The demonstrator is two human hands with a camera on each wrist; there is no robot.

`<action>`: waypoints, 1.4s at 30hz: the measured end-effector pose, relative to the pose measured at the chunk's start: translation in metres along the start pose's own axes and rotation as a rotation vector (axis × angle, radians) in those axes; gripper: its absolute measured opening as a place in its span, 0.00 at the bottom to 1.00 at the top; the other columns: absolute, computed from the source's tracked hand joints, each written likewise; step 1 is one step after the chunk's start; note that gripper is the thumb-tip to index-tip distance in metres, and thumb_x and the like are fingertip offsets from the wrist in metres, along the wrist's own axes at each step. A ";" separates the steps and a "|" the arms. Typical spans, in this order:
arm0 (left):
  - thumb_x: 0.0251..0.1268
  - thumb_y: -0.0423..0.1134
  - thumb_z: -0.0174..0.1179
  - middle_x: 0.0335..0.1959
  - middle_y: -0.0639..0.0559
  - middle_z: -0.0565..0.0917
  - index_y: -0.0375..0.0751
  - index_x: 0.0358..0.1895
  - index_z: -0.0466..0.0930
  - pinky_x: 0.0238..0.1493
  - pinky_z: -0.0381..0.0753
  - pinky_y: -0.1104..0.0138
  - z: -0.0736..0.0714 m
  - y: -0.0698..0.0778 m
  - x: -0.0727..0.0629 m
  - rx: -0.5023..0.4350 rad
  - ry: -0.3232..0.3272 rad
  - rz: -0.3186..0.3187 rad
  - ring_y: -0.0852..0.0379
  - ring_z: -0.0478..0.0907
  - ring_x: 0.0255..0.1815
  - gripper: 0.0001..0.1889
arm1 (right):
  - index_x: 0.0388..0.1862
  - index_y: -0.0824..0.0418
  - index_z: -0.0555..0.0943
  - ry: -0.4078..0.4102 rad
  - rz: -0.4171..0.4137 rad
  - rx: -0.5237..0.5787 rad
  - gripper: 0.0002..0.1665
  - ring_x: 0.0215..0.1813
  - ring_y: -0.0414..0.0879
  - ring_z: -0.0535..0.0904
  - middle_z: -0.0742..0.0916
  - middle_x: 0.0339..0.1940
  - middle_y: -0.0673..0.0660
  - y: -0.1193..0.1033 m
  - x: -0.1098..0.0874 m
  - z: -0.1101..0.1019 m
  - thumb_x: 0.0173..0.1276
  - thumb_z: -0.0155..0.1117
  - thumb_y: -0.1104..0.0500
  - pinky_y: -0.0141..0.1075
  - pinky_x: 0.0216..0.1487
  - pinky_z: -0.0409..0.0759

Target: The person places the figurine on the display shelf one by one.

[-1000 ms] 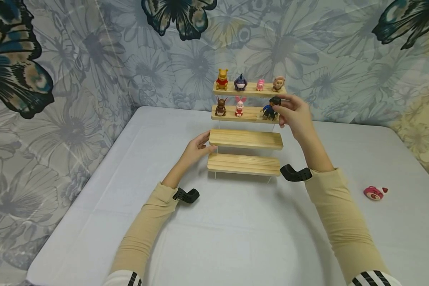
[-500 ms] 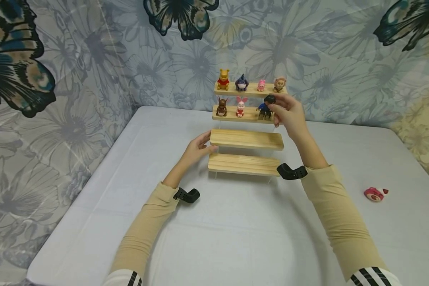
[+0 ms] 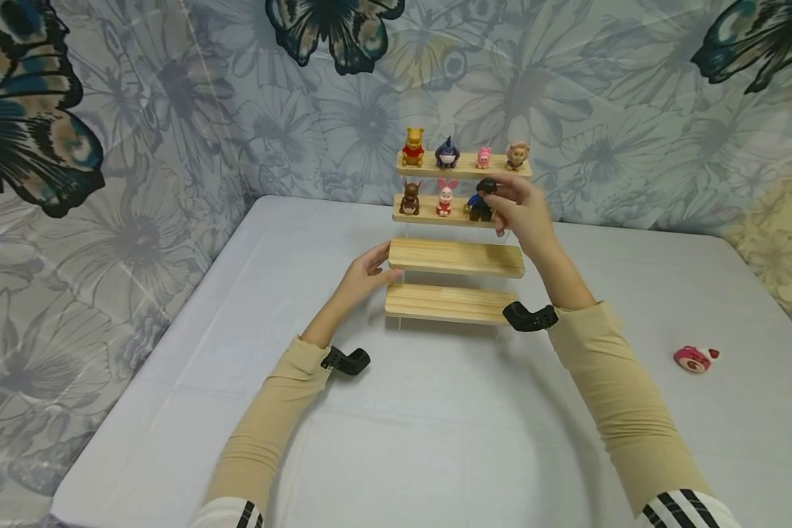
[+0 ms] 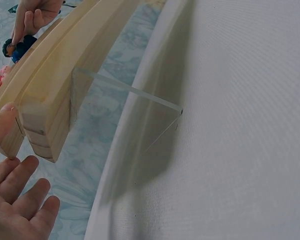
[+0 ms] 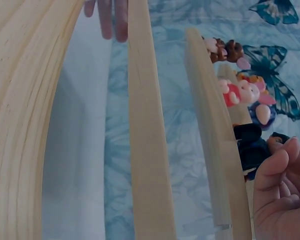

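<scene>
My right hand (image 3: 526,217) pinches a small toy figure (image 3: 480,202) with dark hair and blue-and-black clothes by its head. In the right wrist view this figure (image 5: 254,147) stands upright at the second-highest board, its feet right at the wood. To its left on that board sit a pink-eared piglet figure (image 3: 444,196) and a brown figure (image 3: 410,198). My left hand (image 3: 363,275) holds the left end of the stepped wooden display shelf (image 3: 455,257); in the left wrist view thumb and index fingertip (image 4: 11,161) close on a board's end.
Along the top board stand a yellow bear figure (image 3: 413,148) in red, a blue donkey figure (image 3: 446,154), a small pink figure (image 3: 484,157) and a tan figure (image 3: 518,155). A pink bear figure (image 3: 694,358) lies on the white-covered table (image 3: 435,440) at right. Patterned cloth hangs behind.
My right hand has moved left along the second-highest board with the dark-haired figure, bringing it nearer the piglet figure. The left hand stays at the shelf's end.
</scene>
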State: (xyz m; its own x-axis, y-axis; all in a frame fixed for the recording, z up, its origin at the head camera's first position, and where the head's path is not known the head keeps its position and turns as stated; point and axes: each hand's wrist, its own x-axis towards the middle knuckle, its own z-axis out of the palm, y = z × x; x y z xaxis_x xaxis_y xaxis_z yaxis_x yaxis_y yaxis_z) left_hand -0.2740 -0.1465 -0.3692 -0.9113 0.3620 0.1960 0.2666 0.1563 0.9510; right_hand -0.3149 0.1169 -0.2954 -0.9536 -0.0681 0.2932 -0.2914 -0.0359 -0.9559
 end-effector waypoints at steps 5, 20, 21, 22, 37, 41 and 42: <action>0.61 0.32 0.57 0.64 0.37 0.60 0.29 0.66 0.52 0.62 0.56 0.54 0.001 0.000 -0.001 0.006 0.004 -0.010 0.45 0.56 0.64 0.33 | 0.55 0.69 0.72 0.007 0.043 -0.013 0.19 0.10 0.40 0.67 0.83 0.34 0.53 0.000 0.001 0.001 0.64 0.55 0.70 0.27 0.11 0.69; 0.61 0.33 0.58 0.64 0.39 0.60 0.30 0.66 0.53 0.62 0.56 0.55 0.000 0.000 0.000 0.000 -0.004 -0.009 0.46 0.56 0.64 0.33 | 0.57 0.70 0.71 0.038 0.101 0.013 0.22 0.10 0.40 0.68 0.83 0.32 0.51 -0.002 0.003 0.006 0.63 0.56 0.69 0.27 0.11 0.69; 0.61 0.33 0.57 0.64 0.38 0.60 0.29 0.66 0.53 0.62 0.56 0.55 0.000 0.000 0.000 0.000 -0.006 -0.006 0.45 0.56 0.64 0.33 | 0.57 0.70 0.71 0.039 0.102 0.019 0.22 0.10 0.40 0.68 0.83 0.32 0.51 -0.002 0.003 0.006 0.63 0.56 0.69 0.27 0.11 0.69; 0.61 0.33 0.57 0.64 0.38 0.60 0.30 0.66 0.53 0.62 0.55 0.55 0.000 0.000 0.000 -0.001 -0.006 -0.006 0.45 0.56 0.64 0.33 | 0.57 0.70 0.70 0.039 0.104 0.024 0.22 0.10 0.40 0.67 0.83 0.32 0.51 -0.002 0.003 0.006 0.63 0.56 0.69 0.27 0.11 0.69; 0.60 0.35 0.58 0.64 0.39 0.60 0.31 0.67 0.53 0.62 0.56 0.55 0.001 -0.002 0.001 0.007 -0.004 -0.018 0.47 0.57 0.64 0.33 | 0.60 0.69 0.69 0.033 0.121 0.021 0.24 0.10 0.40 0.67 0.82 0.37 0.53 -0.003 0.002 0.005 0.64 0.56 0.68 0.27 0.12 0.68; 0.60 0.34 0.58 0.64 0.39 0.60 0.31 0.67 0.53 0.62 0.56 0.54 0.001 -0.002 0.001 0.012 0.001 -0.020 0.46 0.57 0.64 0.33 | 0.60 0.69 0.69 0.039 0.119 0.030 0.24 0.10 0.40 0.67 0.82 0.36 0.52 -0.002 0.002 0.006 0.64 0.56 0.69 0.27 0.12 0.69; 0.60 0.34 0.58 0.64 0.39 0.60 0.31 0.67 0.53 0.62 0.56 0.55 0.001 -0.002 0.001 0.010 0.002 -0.020 0.46 0.57 0.64 0.33 | 0.59 0.69 0.69 0.041 0.119 0.035 0.24 0.10 0.40 0.67 0.82 0.35 0.52 -0.002 0.002 0.006 0.63 0.56 0.69 0.27 0.12 0.69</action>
State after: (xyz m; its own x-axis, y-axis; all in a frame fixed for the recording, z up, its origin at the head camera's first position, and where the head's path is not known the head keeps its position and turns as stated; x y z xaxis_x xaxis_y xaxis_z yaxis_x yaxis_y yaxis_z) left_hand -0.2755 -0.1456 -0.3714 -0.9171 0.3572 0.1769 0.2511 0.1729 0.9524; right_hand -0.3158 0.1106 -0.2929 -0.9838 -0.0331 0.1761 -0.1737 -0.0650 -0.9827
